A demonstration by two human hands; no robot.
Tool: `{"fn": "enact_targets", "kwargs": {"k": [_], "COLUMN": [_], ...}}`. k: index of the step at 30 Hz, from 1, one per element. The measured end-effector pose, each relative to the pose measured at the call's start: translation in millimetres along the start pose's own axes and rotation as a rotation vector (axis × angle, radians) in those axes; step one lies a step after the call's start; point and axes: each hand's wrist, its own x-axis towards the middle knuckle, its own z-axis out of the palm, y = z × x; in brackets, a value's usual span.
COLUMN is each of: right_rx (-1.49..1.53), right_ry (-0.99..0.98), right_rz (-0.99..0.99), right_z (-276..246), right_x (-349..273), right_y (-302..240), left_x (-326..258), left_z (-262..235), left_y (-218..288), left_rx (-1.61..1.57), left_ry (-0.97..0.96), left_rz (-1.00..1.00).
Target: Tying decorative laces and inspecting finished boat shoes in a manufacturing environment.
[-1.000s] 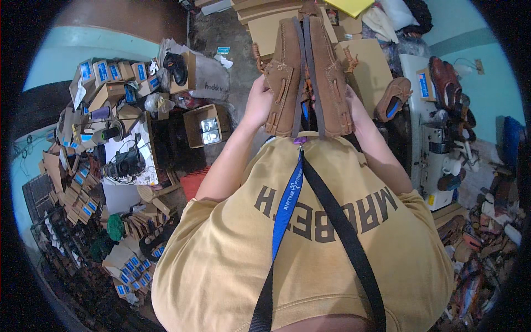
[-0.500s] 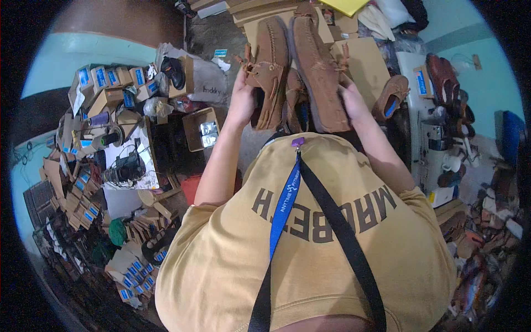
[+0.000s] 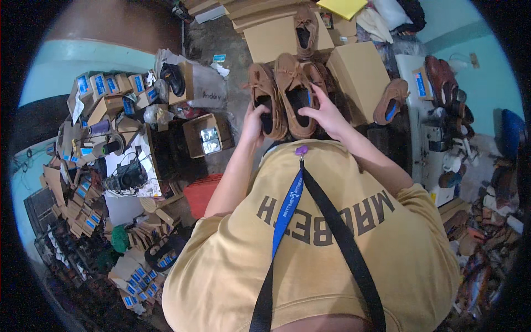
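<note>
Two brown lace-up moccasins are held side by side in front of my chest, toes pointing away and openings facing me. My left hand (image 3: 255,123) grips the heel end of the left moccasin (image 3: 263,80), thumb hooked inside the opening. The heel of the right moccasin (image 3: 286,71) sits in my right hand (image 3: 329,117), whose thumb presses into the shoe and fingers lie along its outer side. The two shoes are nearly touching. Just beyond them another brown moccasin (image 3: 305,34) rests on the cardboard, and a further brown shoe (image 3: 321,76) is partly hidden behind my right hand's pair.
An open cardboard box (image 3: 359,83) lies beyond my hands. A single brown moccasin (image 3: 391,102) is at its right, near a white surface (image 3: 412,72) bearing dark red shoes (image 3: 441,77). To the left are a small open carton (image 3: 193,135), a red item (image 3: 203,195) and stacked shoeboxes (image 3: 105,105).
Both moccasins have been lowered and turned, from their sides and uppers showing close up to their openings facing me. My hands moved lower and nearer together, uncovering the shoe beyond.
</note>
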Motion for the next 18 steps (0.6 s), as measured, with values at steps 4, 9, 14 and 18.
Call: {"fn": "enact_targets", "kwargs": {"k": [4,9,14,18], "right_rx": [-0.046,-0.2,-0.508,-0.974], "right_ry": [0.005,0.045,0.056,0.046], "right_rz": [0.155,0.033,-0.099,-0.131], "right_z": [-1,4,9,-10], "right_x": [16,95,216,249], "right_y": [12,7,-8,29], "left_x": [15,88,227,302], "left_z": [-23,-25,-36,-49], "left_y": [-21,22,73,43], "left_rx": [-0.036,-0.056,0.292,0.609], "left_ry": [-0.028,-0.003,0.016,-0.055], "left_rz": [0.103,0.131,0.543,0.311]}}
